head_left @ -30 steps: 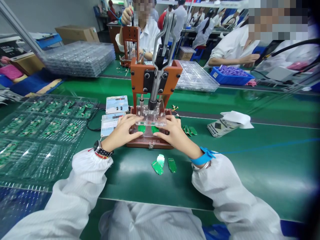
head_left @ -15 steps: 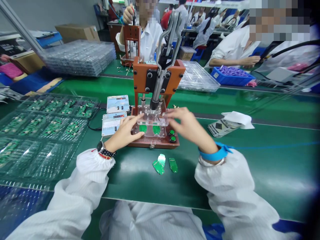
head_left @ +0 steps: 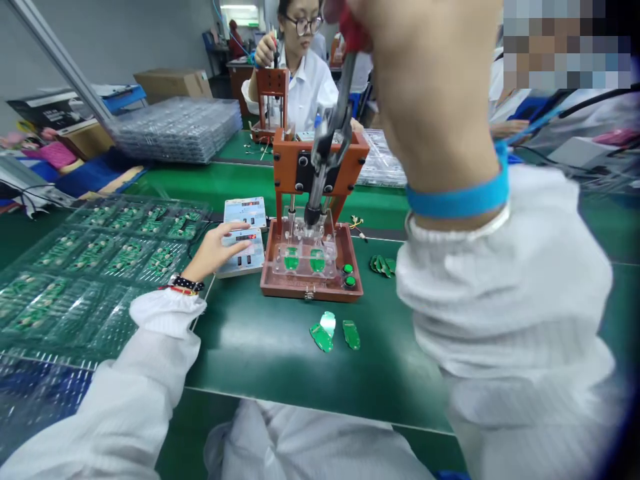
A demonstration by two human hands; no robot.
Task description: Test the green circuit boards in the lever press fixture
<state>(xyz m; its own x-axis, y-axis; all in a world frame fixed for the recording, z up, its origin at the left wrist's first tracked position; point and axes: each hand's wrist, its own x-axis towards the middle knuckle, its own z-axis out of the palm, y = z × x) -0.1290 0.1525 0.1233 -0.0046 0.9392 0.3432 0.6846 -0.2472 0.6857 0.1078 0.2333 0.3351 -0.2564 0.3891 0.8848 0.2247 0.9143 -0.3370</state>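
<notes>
**Fingers of the right hand [head_left: 405, 33] closed round a red knob [head_left: 354, 37], left hand [head_left: 213, 252] spread**

Nearest the camera, the right hand wraps the knob atop the steel toggle lever [head_left: 320, 175], part of its grip cut off by the frame edge. On the green bench [head_left: 280, 360] lie three loose circuit boards [head_left: 321, 337], two overlapping and one just beside them. Beyond, the orange toggle press [head_left: 350, 175] stands on its brown base [head_left: 285, 290], with two seated boards [head_left: 317, 261] side by side under its clear acrylic parts — contact there is hard to judge. The left hand, thumb and index apart and holding nothing, reaches over the lower display box [head_left: 253, 259]; touch cannot be told.

The step appears to be working the lever over the seated boards. Next seems to call for a steady swing of the knob, left hand clear of the acrylic.

Farther off, a co-worker's hand [head_left: 266, 52] grips the handle of a second orange press [head_left: 273, 81].

Half a second ago both hands were down at the acrylic; now the right has risen to the knob and the left has shifted to the display box — the seated boards remain.
</notes>
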